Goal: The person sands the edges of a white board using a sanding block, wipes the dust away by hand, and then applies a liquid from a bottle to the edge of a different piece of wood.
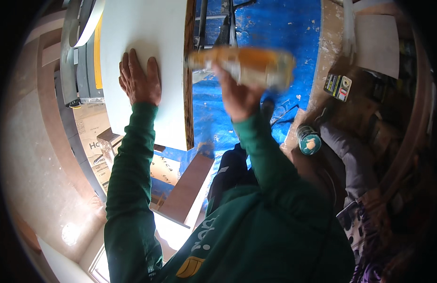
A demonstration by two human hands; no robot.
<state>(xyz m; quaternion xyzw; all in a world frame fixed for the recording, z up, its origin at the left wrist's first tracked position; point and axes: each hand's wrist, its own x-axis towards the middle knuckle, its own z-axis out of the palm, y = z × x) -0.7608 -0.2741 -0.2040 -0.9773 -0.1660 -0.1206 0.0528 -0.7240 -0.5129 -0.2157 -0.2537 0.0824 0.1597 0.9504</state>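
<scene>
A long white board (169, 89) with a dark brown right edge lies in front of me. My left hand (142, 82) rests flat on its white face, fingers stretched out and thumb apart. To the right of the board, my right hand (239, 96) is wrapped round a yellow and whitish bottle (263, 61), smeared by motion. The bottle lies sideways, and its narrow end points left at the board's brown edge. Whether that end touches the edge I cannot tell.
A paint-spotted blue sheet (280, 35) covers the floor, with dark metal legs (223, 30) over it. A round can with a green lid (310, 144) stands at right, near a yellow-black package (338, 87). Cardboard (91, 127) and a brown plank (188, 188) lie below the board.
</scene>
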